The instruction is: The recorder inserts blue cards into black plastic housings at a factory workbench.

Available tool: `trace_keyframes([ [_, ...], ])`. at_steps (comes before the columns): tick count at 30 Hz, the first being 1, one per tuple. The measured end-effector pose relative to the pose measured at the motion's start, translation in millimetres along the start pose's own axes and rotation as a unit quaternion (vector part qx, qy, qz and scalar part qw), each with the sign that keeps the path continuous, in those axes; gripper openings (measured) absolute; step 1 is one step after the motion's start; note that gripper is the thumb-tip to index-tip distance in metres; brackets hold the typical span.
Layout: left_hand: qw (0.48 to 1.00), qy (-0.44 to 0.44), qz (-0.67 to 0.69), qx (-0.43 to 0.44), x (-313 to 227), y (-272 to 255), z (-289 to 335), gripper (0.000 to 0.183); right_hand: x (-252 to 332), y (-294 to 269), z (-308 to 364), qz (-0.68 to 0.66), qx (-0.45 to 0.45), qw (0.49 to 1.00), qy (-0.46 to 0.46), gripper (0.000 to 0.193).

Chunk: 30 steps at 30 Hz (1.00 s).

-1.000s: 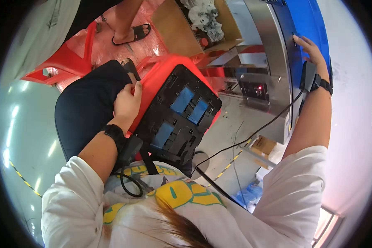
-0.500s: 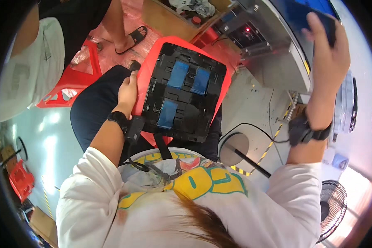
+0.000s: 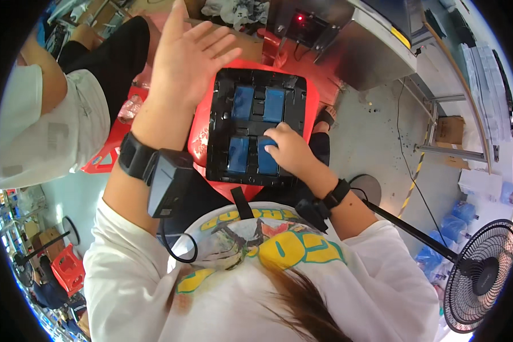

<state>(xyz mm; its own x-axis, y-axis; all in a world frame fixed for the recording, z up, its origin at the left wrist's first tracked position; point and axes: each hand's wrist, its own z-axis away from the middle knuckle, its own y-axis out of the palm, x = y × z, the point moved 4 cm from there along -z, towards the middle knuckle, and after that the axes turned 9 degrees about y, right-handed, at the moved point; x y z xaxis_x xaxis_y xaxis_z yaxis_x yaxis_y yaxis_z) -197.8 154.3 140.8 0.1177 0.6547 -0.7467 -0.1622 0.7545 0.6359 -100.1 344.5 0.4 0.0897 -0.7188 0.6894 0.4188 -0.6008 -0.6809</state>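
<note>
A black moulded tray [image 3: 253, 128] rests on a red plastic stool [image 3: 198, 142] in front of me. Rectangular blue-faced slabs lie in its recesses: one at upper left [image 3: 243, 102], one at upper right [image 3: 274, 105], one at lower left [image 3: 238, 154]. My right hand [image 3: 293, 149] is over the lower right blue-faced slab [image 3: 267, 161], fingers curled and thumb on its face; it partly hides that slab. Raised above the tray's far left corner, my left hand [image 3: 191, 62] has its palm up, fingers spread and nothing in it.
A person in white and black [image 3: 68, 114] sits close on my left. Beyond the stool stands a metal cabinet [image 3: 373, 48] with a red light. A black fan [image 3: 484, 276] is at the right, its pole slanting toward me. Box-shaped devices with cables are strapped to my wrists.
My right hand has come down from the far right, where it held a dark slab, to the tray. A slab now fills the lower right recess. My left hand has let go of the tray and risen.
</note>
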Motion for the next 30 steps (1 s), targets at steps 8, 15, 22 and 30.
trace_keyframes([
  [8,0.997,0.064,0.035,0.027,20.0,55.3,-47.4,0.087,8.8,4.0,43.5,0.222,-0.051,0.966,-0.122,0.053],
  [15,0.987,0.139,-0.077,-0.007,38.2,83.1,-64.7,0.047,3.3,8.6,54.4,0.277,-0.064,0.949,-0.134,0.053],
  [22,0.992,0.093,-0.09,-0.01,8.6,34.7,-33.4,0.027,-7.8,2.5,64.1,0.189,-0.088,0.969,-0.129,0.052],
  [30,0.986,-0.018,-0.157,-0.06,23.8,-103.7,63.2,0.033,-23.0,-20.0,70.9,-0.071,-0.171,0.977,-0.101,0.033],
])
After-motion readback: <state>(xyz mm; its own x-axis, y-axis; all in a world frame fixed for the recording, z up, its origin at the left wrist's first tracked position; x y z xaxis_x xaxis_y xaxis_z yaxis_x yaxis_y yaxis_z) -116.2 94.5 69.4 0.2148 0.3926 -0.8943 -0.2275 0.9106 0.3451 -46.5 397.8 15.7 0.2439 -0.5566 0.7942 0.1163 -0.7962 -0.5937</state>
